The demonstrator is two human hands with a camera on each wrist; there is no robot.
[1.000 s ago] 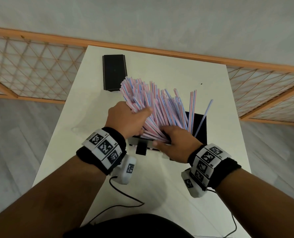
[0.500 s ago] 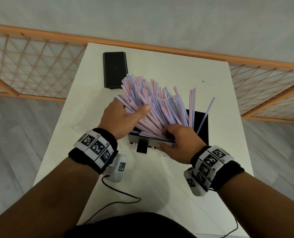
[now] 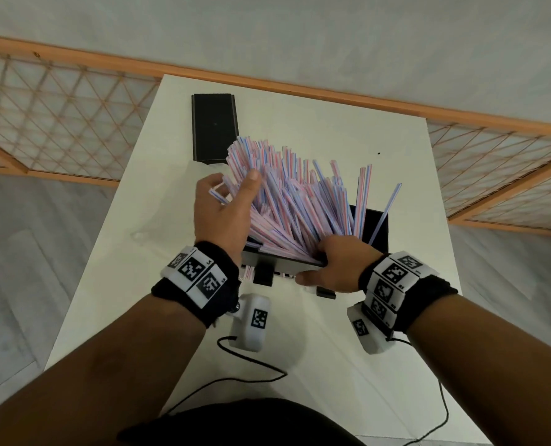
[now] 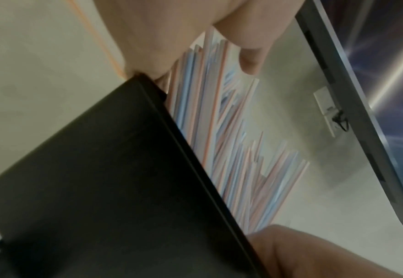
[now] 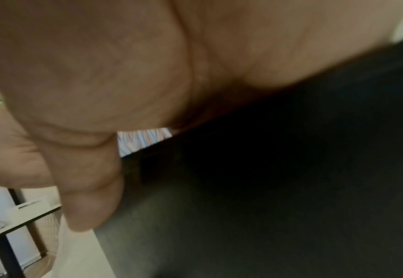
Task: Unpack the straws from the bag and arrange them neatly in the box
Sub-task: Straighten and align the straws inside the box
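Observation:
A thick bunch of pink, blue and white striped straws (image 3: 300, 201) stands fanned out and leaning left in a black box (image 3: 377, 226) at mid-table. My left hand (image 3: 226, 204) lies against the bunch's left side, with its straight thumb (image 3: 253, 177) on the straws and one stray straw across its fingers. My right hand (image 3: 335, 268) grips the box's near rim, fingers curled over into the straws and thumb (image 5: 88, 197) on the front wall. The left wrist view shows the box wall (image 4: 100, 188) with straws (image 4: 219, 131) above it. A faint clear bag (image 3: 152, 230) lies left of the box.
A black lid (image 3: 214, 127) lies flat at the back of the white table (image 3: 332, 130), just behind the straw tips. An orange wooden lattice rail (image 3: 58, 117) runs behind and beside the table. Black cables (image 3: 251, 378) trail over the near table edge.
My left hand has let go of its grip on the straws, opened, and slid up and left along the bunch. The right hand has stayed on the box rim.

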